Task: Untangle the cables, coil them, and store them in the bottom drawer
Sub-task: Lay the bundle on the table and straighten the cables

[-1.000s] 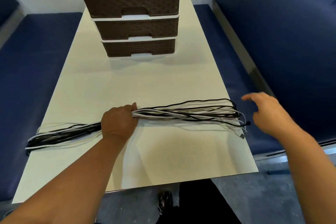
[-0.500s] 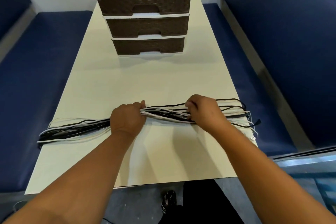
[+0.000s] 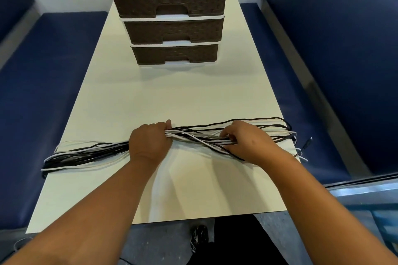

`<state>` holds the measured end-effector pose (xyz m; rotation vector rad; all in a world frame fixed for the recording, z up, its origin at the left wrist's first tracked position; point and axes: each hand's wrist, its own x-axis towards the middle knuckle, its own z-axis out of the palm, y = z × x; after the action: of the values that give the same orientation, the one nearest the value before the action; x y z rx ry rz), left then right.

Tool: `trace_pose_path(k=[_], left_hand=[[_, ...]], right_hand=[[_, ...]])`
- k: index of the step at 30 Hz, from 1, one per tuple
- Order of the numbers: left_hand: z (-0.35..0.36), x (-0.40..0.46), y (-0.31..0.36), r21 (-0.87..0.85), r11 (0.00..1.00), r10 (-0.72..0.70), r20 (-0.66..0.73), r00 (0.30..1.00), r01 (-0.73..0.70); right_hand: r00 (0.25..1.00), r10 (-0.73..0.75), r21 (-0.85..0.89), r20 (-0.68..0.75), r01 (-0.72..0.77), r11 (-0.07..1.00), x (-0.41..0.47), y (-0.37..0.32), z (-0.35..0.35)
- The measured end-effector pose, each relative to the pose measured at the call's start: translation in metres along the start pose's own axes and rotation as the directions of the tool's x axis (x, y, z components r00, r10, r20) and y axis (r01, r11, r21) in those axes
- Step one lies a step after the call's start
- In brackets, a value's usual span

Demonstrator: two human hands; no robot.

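Observation:
A long bundle of black and white cables [image 3: 193, 136] lies across the cream table [image 3: 178, 97] from its left edge to its right edge. My left hand [image 3: 149, 143] grips the bundle near its middle, fingers curled round the strands. My right hand [image 3: 247, 141] holds the same bundle a little to the right, fingers hooked into the strands. Loops of the cables hang off the left edge [image 3: 64, 158], and connector ends stick out past the right edge [image 3: 301, 147]. A brown woven drawer unit stands at the far end of the table, its bottom drawer [image 3: 175, 55] closed.
Blue padded benches [image 3: 43, 84] run along both sides of the table, with a blue backrest [image 3: 336, 38] on the right. The other drawers [image 3: 170, 1] of the unit are closed. My shoe [image 3: 199, 235] shows on the floor below the table's near edge.
My right hand has come in from beyond the table's right edge and taken hold of the bundle beside my left hand. The view has tilted and shifted slightly.

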<state>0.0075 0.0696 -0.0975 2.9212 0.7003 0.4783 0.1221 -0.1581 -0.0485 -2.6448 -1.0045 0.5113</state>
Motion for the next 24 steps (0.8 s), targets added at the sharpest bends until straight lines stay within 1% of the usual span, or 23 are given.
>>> trace_pose_path(k=[4,6,8,9,12,14,16,19,22,23,24], left_hand=[[0.001,0.0,-0.002,0.006,1.0,0.012,-0.005,1.0,-0.012],[0.002,0.0,-0.002,0.002,1.0,0.011,-0.009,1.0,-0.011],[0.003,0.0,-0.002,0.012,1.0,0.016,-0.017,1.0,-0.015],[0.003,0.0,-0.002,0.016,1.0,0.016,-0.015,1.0,-0.015],[0.004,0.001,-0.002,0.025,1.0,0.011,-0.017,1.0,-0.011],[0.004,0.001,-0.002,0.022,1.0,0.012,-0.024,1.0,-0.012],[0.005,0.001,-0.002,0.012,1.0,0.016,-0.021,1.0,-0.016],[0.005,0.001,-0.003,0.014,1.0,0.017,-0.012,1.0,-0.016],[0.005,0.001,-0.003,0.022,0.999,0.023,-0.005,1.0,-0.023],[0.005,0.001,-0.003,0.022,0.999,0.028,-0.002,1.0,-0.028],[0.005,0.001,-0.004,0.022,0.999,0.033,-0.004,0.999,-0.033]], right_hand=[[0.988,-0.146,-0.053,-0.056,0.143,0.988,-0.002,0.006,-0.001],[0.987,-0.155,-0.039,-0.044,0.154,0.987,-0.003,0.01,-0.01],[0.996,-0.088,0.051,0.01,0.088,0.995,-0.005,0.013,-0.024],[0.998,-0.059,0.065,0.036,0.057,0.996,-0.005,0.016,-0.031],[0.998,0.021,0.027,0.067,-0.022,0.999,-0.003,0.029,-0.05],[0.992,0.078,0.057,0.101,-0.085,0.995,-0.003,0.043,-0.063],[0.986,0.127,0.07,0.106,-0.135,0.988,-0.006,0.06,-0.074],[0.983,0.182,0.031,0.028,-0.183,0.983,-0.009,0.081,-0.079],[0.964,0.253,-0.113,-0.079,-0.261,0.959,-0.007,0.088,-0.075],[0.956,0.273,-0.121,-0.11,-0.285,0.951,-0.006,0.089,-0.074],[0.947,0.297,-0.08,-0.122,-0.308,0.948,-0.006,0.09,-0.074]])
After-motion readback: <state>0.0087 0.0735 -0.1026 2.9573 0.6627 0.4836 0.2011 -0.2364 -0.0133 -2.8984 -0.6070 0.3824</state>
